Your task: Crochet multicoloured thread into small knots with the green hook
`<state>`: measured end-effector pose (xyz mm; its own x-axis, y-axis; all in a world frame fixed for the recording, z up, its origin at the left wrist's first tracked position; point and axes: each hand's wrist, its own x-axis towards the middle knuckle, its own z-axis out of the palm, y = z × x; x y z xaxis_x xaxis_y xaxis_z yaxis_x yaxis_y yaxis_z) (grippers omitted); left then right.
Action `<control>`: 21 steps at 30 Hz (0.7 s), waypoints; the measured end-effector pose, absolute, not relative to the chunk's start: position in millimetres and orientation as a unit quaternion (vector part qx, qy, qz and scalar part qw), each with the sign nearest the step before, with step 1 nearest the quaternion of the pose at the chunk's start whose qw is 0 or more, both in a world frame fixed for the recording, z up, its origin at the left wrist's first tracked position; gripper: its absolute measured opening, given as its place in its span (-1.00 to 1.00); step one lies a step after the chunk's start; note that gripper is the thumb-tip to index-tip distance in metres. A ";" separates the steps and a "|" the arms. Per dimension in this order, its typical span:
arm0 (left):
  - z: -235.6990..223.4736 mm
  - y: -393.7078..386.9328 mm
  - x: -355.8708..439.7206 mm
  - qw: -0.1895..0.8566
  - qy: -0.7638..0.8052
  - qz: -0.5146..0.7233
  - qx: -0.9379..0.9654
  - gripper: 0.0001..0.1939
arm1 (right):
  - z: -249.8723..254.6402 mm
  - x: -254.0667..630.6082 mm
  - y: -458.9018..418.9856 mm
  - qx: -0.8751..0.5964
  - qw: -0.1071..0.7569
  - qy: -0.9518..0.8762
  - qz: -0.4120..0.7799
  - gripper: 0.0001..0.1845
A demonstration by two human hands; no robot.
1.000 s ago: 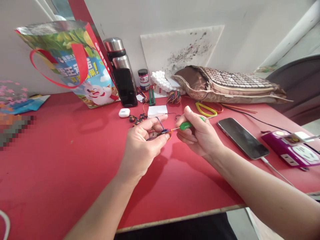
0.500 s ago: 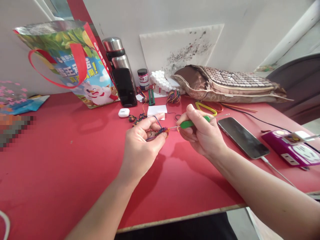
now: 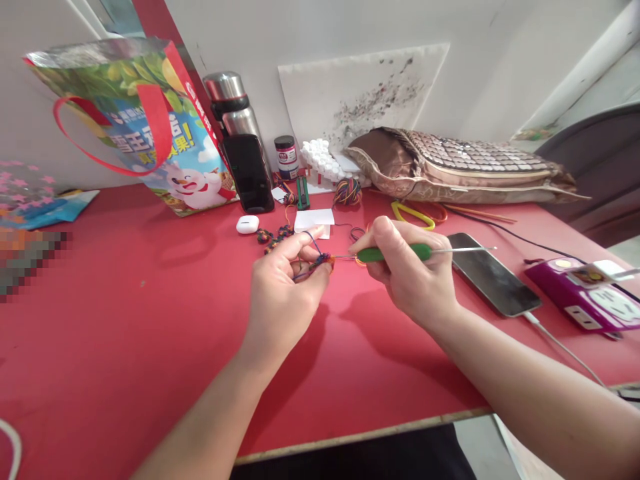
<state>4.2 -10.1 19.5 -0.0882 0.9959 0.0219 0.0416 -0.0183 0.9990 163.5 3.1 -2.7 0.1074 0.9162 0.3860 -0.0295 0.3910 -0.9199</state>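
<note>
My left hand (image 3: 287,280) pinches a small piece of multicoloured crochet work (image 3: 324,260) between thumb and fingers. A dark blue strand of yarn (image 3: 313,241) runs up over its index finger. My right hand (image 3: 413,270) is closed around the green handle of a double-ended crochet hook (image 3: 379,254). One metal end points left and meets the crochet piece; the other sticks out to the right above a phone. An orange loop of yarn hangs by the right fingertips. Behind my left hand lie knotted multicoloured yarn pieces (image 3: 280,235) and a folded white paper (image 3: 314,219).
A yarn ball (image 3: 347,192), yellow-handled scissors (image 3: 413,217) and a white earbud case (image 3: 247,225) lie farther back. A charging phone (image 3: 495,277) and a purple power strip (image 3: 585,293) are at right. A shopping bag (image 3: 135,127), a steel flask (image 3: 233,107) and a brown cushion (image 3: 460,167) line the wall.
My right hand has shifted slightly right and down, and the hook now lies more level, its far end reaching farther right. My left hand stays almost in place with the crochet piece.
</note>
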 end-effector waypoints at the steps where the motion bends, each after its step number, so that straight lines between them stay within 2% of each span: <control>1: 19.0 -9.8 4.4 0.462 0.527 0.517 0.492 -0.72 | -1.1 163.2 0.4 -0.409 0.621 -0.575 0.340 -0.46; 4: 16.3 -8.3 4.3 0.476 0.521 0.522 0.479 -0.71 | 1.7 162.8 -5.7 -0.409 0.601 -0.646 0.234 -0.46; 7: 12.9 -6.2 3.3 0.504 0.509 0.527 0.457 -0.66 | 0.0 163.2 -6.3 -0.379 0.591 -0.690 0.176 -0.49; 10: 12.4 -3.6 1.0 0.555 0.475 0.533 0.427 -0.62 | -4.7 164.9 -1.8 -0.322 0.600 -0.713 0.165 -0.58; 13: 15.3 0.0 -2.9 0.639 0.425 0.525 0.368 -0.52 | -9.9 167.5 4.2 -0.275 0.592 -0.734 0.188 -0.78; 15: 17.9 2.7 -5.8 0.683 0.398 0.517 0.327 -0.54 | -13.3 169.2 7.4 -0.248 0.575 -0.758 0.181 -0.87; 17: 20.0 4.9 -7.9 0.708 0.383 0.515 0.295 -0.61 | -16.5 169.8 9.3 -0.225 0.552 -0.793 0.129 -0.83; 21: 21.4 4.7 -6.9 0.726 0.368 0.512 0.274 -0.64 | -21.1 166.0 9.5 -0.217 0.505 -0.834 -0.053 -0.76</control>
<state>-6.9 4.7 21.4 0.2057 0.9452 -0.2536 -0.5416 0.3258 0.7749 166.0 9.5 -21.1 -0.3961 0.3090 0.8646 0.4160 0.8999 -0.1310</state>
